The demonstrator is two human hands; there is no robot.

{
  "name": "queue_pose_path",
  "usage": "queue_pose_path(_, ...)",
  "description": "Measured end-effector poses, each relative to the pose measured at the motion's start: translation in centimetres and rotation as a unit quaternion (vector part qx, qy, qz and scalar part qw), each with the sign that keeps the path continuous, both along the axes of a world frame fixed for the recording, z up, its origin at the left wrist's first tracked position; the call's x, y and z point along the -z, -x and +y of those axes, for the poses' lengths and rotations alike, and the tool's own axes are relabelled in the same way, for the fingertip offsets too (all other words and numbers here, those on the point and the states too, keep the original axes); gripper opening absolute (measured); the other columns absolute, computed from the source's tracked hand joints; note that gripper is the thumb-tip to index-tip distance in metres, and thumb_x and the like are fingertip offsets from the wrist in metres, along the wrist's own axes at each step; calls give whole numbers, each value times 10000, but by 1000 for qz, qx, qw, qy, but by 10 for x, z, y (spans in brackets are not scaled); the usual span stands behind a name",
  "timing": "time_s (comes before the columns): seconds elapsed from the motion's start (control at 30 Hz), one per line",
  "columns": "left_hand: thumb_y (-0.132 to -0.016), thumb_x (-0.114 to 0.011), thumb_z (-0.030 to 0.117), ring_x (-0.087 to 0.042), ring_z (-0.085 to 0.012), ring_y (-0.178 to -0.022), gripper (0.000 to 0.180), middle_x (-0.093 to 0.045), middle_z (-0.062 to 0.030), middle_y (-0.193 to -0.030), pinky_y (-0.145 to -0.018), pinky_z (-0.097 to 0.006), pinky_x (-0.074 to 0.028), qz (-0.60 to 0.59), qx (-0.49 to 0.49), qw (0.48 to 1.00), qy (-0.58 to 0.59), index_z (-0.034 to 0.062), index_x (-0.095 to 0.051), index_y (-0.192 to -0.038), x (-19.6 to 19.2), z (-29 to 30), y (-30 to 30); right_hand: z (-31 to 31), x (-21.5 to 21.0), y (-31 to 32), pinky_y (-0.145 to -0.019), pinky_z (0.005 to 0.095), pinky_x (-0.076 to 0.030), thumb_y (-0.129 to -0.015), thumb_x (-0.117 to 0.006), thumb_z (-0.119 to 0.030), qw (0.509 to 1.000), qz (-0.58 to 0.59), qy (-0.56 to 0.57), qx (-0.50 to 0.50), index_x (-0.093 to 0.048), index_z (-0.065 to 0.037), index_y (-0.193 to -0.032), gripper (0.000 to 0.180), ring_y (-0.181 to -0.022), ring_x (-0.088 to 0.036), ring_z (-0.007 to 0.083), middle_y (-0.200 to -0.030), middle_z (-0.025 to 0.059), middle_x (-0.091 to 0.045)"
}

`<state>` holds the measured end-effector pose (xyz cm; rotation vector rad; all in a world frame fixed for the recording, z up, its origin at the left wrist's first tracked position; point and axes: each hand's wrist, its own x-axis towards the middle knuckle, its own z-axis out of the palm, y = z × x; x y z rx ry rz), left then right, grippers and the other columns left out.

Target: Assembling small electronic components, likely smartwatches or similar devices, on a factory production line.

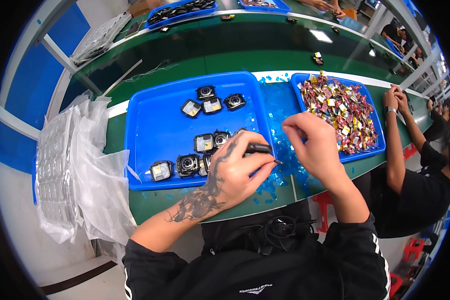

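Head view shows the left hand (pixel 237 167) curled around a small black camera housing, which it holds over the near right corner of the blue tray (pixel 150 130); the hand hides most of the housing. Its fingers also grip a dark pen-like tool (pixel 259 148) whose tip points right toward the right hand (pixel 312 142). That hand has its thumb and forefinger pressed together, seemingly on something tiny, though what it pinches cannot be made out. It hovers over a scatter of blue film scraps (pixel 280 107) on the green bench (pixel 225 55) between the two trays.

More black camera housings (pixel 187 164) lie along the tray's near edge and toward its far edge. A second blue tray (pixel 372 120) to the right holds a heap of small red and gold parts (pixel 337 107). Clear plastic bags (pixel 85 165) sit off the bench's left end.

The housing looks light, rigid and hard-shelled, with a glassy lens face that would likely mark easily; gripping it by its side walls seems safest. Another person's forearm (pixel 395 145) rests at the far right.
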<state>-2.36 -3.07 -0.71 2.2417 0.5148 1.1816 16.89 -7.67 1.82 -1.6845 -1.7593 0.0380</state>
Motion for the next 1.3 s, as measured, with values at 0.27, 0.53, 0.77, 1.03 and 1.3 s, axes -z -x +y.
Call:
queue_pose_path(0.27, -770, -761, 92, -628, -170, -805, 134, -603, -106, -967, -691, -275, -507, -68, -14, 942, 327, 10, -733, -873, 10, 4, 0, -12, -6, 20, -607, 254, -487, -821, -674, 3, 972, 230, 17, -44, -707, -41, -925, 117, -700, -605, 148, -812, 56, -610)
queue_pose_path(0.53, -899, -607, 37, -599, -170, -1026, 257, -583, -135, -1187, -869, -290, -505, -129, 67, 909, 390, 9, -642, -1153, 6, 9, -1, -6, 10, 17, -612, 216, -490, -832, -692, -3, 912, 401, -11, -90, -707, -9, -921, 91, -754, -620, 97, -873, 52, -668)
queue_pose_path(0.77, -956, -443, -53, -522, -178, -1216, 513, -522, -151, -1320, -1029, -320, -432, -192, 147, 837, 491, -12, -309, -1450, 5, 9, 0, -9, -6, 28, -612, 218, -494, -849, -676, -10, 909, 398, 71, -100, -710, 3, -962, 119, -750, -637, 117, -848, 85, -697)
queue_pose_path(1.03, -960, -456, -36, -501, -189, -1249, 463, -507, -167, -1348, -1050, -305, -410, -183, 191, 833, 486, -52, -360, -1413, 8, 6, 0, -3, -14, 39, -566, 213, -429, -788, -724, -5, 967, 245, 42, -48, -672, 12, -844, 78, -683, -609, 75, -789, 40, -686)
queue_pose_path(1.3, -963, -456, -36, -511, -187, -1233, 481, -505, -164, -1354, -1032, -303, -414, -174, 183, 858, 447, -46, -348, -1431, 8, -1, -1, -2, -17, 39, -561, 244, -488, -785, -698, 4, 969, 236, 24, -65, -682, 19, -830, 50, -605, -627, 118, -741, 92, -693)
